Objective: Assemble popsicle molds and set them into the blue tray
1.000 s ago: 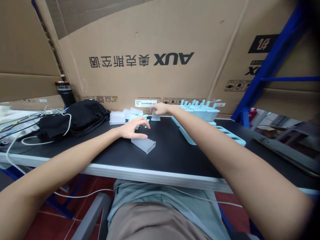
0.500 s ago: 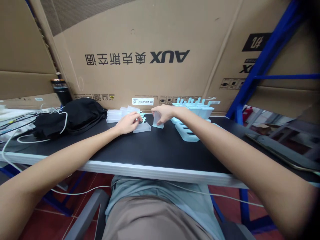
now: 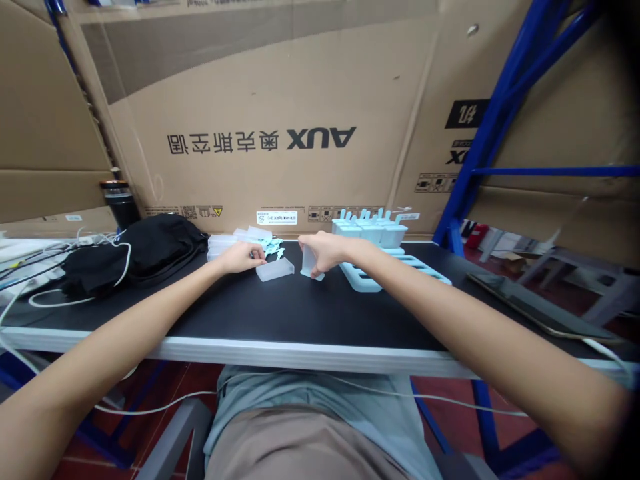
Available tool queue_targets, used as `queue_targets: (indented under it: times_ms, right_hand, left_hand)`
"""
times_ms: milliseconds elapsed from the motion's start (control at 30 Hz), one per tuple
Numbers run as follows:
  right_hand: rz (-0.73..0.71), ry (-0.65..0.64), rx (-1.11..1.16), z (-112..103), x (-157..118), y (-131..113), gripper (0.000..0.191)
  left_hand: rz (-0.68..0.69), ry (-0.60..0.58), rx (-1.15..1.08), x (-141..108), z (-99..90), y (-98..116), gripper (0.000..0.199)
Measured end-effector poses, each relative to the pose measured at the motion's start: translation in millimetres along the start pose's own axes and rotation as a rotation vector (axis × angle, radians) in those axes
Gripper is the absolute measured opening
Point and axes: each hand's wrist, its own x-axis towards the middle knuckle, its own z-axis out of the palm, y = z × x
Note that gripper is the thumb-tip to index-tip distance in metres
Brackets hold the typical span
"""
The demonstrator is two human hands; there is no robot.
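Note:
My right hand point(image 3: 323, 252) is closed round a clear popsicle mould point(image 3: 309, 261), which stands near upright with its wider rim down at the table. My left hand point(image 3: 243, 256) is curled beside a small pile of light-blue popsicle sticks point(image 3: 273, 247); its fingertips are pressed together and what they pinch, if anything, is hidden. Just in front of that hand another clear mould point(image 3: 275, 269) lies on its side. Several more clear moulds point(image 3: 220, 245) are stacked behind my left hand. To the right, filled-looking moulds with blue sticks point(image 3: 370, 230) stand in a light-blue rack point(image 3: 367, 283).
A black bag point(image 3: 163, 247) and tangled cables point(image 3: 80, 250) are at the left, with a dark bottle point(image 3: 120, 203) behind. A tablet-like flat device point(image 3: 540, 307) lies on the right. A large cardboard sheet point(image 3: 260, 87) walls off the back of the black table point(image 3: 300, 320).
The camera view has tilted up slightly. My left fingertips have drawn a little left, away from the blue sticks. My right hand keeps its hold on the mould in about the same place.

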Motion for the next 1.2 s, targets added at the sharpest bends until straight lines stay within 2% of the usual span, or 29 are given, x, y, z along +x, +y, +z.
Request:
queue_targets:
  times_ms: [67, 200, 300, 400, 467, 567, 767, 1000, 1200]
  right_hand:
    - [-0.011, 0.044, 0.024, 4, -3, 2, 0.060]
    - [-0.035, 0.163, 0.119, 10, -13, 7, 0.053]
    - [-0.025, 0.310, 0.221, 10, -21, 11, 0.044]
    - [0.034, 0.548, 0.461, 7, -24, 10, 0.041]
    - [0.027, 0.636, 0.702, 6, -23, 8, 0.043]
    - [-0.022, 0.638, 0.917, 8, -21, 5, 0.046]
    - [0.069, 0.731, 0.914, 14, -17, 16, 0.042]
    - [-0.011, 0.635, 1.241, 27, -8, 16, 0.045]
    - [0.018, 0.658, 1.222, 26, -7, 14, 0.044]
  left_hand:
    - [-0.010, 0.028, -0.087, 1, 0.8, -1, 0.013]
    - [-0.027, 0.187, -0.217, 2, 0.5, 3, 0.017]
    - [0.027, 0.295, -0.364, 3, 1.4, 11, 0.020]
    - [0.103, 0.318, -0.552, 4, 5.6, 20, 0.028]
    - [0.142, 0.305, -0.656, 4, 9.5, 26, 0.030]
    - [0.174, 0.274, -0.779, 3, 14.2, 29, 0.031]
    - [0.187, 0.324, -0.836, 3, 13.1, 30, 0.030]
    - [0.176, 0.302, -0.810, 2, 17.0, 30, 0.030]
    - [0.157, 0.285, -0.815, 4, 22.3, 25, 0.030]
